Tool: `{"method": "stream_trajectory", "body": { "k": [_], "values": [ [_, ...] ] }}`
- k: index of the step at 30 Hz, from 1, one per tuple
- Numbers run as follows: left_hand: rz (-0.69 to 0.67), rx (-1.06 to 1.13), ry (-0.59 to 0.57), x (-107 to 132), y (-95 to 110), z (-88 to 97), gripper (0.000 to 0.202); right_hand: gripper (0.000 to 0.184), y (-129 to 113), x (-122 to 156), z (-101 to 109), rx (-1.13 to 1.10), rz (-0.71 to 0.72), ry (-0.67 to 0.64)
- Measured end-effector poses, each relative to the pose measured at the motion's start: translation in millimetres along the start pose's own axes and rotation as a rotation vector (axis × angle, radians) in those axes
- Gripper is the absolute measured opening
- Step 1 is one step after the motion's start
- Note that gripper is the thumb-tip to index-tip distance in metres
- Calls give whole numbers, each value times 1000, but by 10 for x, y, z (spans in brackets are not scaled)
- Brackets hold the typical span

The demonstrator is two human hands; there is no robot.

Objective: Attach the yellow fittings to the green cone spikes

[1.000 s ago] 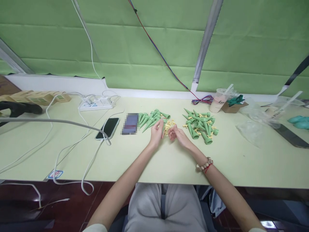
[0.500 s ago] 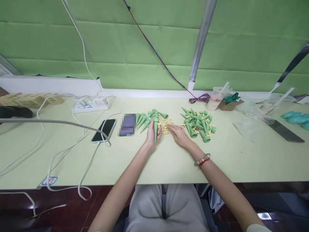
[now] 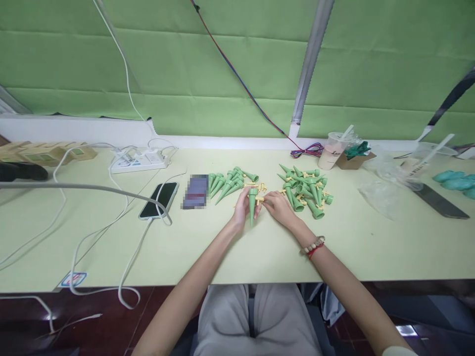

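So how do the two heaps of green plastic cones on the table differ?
The left heap of green plastic cones holds plain cones lying roughly side by side with tips toward the blurred card; the right heap of green plastic cones is a jumble pointing all ways. The right heap is bigger and has small yellow pieces on its cones; the left heap shows almost none. Both lie on the pale green table.

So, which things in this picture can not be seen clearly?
- Head view: the flat card by the phone is pixelated, so its face is unreadable.
- The small yellow piece at the right hand is too small to tell its shape.
- The left hand covers part of the green cone, hiding the grip.
- The cup label is too small to read.
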State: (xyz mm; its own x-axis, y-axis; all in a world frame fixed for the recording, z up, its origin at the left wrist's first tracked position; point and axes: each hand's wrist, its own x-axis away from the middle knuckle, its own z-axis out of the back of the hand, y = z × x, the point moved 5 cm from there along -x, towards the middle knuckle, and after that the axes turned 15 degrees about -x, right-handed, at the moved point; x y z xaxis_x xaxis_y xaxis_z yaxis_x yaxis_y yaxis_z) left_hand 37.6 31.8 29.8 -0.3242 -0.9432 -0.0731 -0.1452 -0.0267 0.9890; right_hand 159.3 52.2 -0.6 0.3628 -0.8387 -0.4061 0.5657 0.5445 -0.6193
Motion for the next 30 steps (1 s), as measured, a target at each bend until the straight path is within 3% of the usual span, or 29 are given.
{"method": "stream_trajectory", "body": {
  "k": [10,15,22,30],
  "values": [
    [21,-3,81,7,12,49,42,18,66,-1,6,-152,-35,107],
    [104,89,149,-13,-21,99,42,27,-19,-5,133,-478,-76,290],
    [88,149,223,-34,-37,143,39,33,-112,-58,129,-998,-121,273],
    [75,118,244,-37,-4,161,39,31,-175,-43,207,-943,-99,288]
  ]
}}
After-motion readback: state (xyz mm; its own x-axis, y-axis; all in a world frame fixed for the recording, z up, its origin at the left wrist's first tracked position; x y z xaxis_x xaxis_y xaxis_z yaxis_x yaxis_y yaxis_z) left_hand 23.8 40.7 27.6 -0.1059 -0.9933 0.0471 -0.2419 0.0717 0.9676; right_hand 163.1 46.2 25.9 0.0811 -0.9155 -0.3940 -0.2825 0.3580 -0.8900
